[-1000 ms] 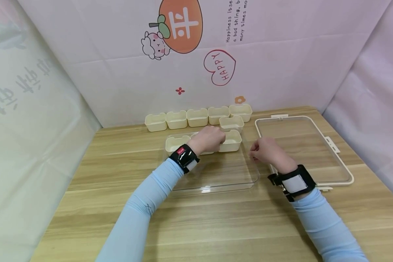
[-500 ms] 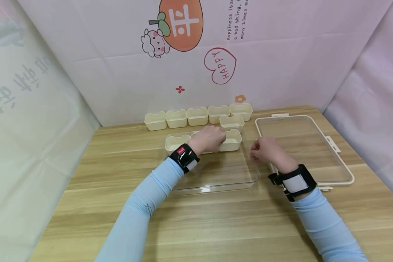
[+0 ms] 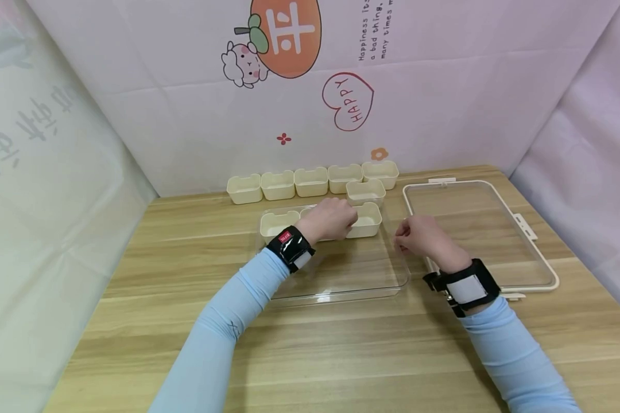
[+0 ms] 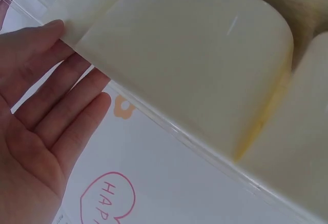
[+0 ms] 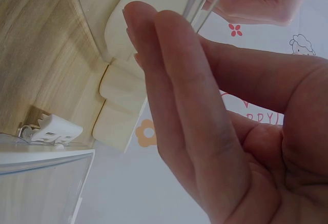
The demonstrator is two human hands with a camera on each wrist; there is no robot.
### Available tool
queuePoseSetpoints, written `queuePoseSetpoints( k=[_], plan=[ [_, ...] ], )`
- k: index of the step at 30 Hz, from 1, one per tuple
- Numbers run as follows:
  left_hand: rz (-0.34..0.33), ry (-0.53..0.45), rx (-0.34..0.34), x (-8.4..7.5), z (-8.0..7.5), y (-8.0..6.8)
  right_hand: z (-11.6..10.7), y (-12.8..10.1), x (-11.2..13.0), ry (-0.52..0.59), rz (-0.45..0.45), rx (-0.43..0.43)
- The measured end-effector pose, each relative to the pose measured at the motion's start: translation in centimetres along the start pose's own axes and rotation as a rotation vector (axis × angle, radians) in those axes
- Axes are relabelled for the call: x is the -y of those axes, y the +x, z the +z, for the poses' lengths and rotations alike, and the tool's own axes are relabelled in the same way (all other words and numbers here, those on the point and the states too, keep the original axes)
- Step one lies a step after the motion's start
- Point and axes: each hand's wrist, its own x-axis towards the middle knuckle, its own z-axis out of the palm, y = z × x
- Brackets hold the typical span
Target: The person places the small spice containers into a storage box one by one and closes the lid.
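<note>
Cream bins stand in a row along the far side of a clear box (image 3: pixel 336 296). My left hand (image 3: pixel 330 219) reaches over this row and pinches the rim of the rightmost bin (image 3: pixel 364 223). In the left wrist view the thumb lies on that bin's outer wall (image 4: pixel 92 6), with the fingers passing behind the rim. The middle of the row is partly hidden by the left hand. My right hand (image 3: pixel 418 236) is at the box's right side. In the right wrist view its thumb and fingers pinch the clear wall (image 5: pixel 202 1) of the box.
Several more cream bins (image 3: pixel 277 186) line the back of the wooden table (image 3: pixel 341 355). One further bin (image 3: pixel 365 192) stands just in front of them, behind the box. A clear lid with a white frame (image 3: pixel 534 258) and side latches lies at the right.
</note>
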Motion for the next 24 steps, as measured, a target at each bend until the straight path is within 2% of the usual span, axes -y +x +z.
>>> queuePoseSetpoints(
  k=[6, 13, 24],
  plan=[
    [-0.008, 0.028, -0.018, -0.16, -0.14, -0.02, -0.06, -0.05, 0.01, 0.026, 0.002, 0.012],
    [-0.011, 0.073, -0.031, -0.26, -0.17, -0.04, -0.15, -0.08, -0.04, 0.006, -0.002, 0.005],
    [-0.02, 0.079, -0.028, -0.47, -0.44, -0.16, -0.15, 0.03, -0.12, -0.017, 0.0, -0.001]
  ],
)
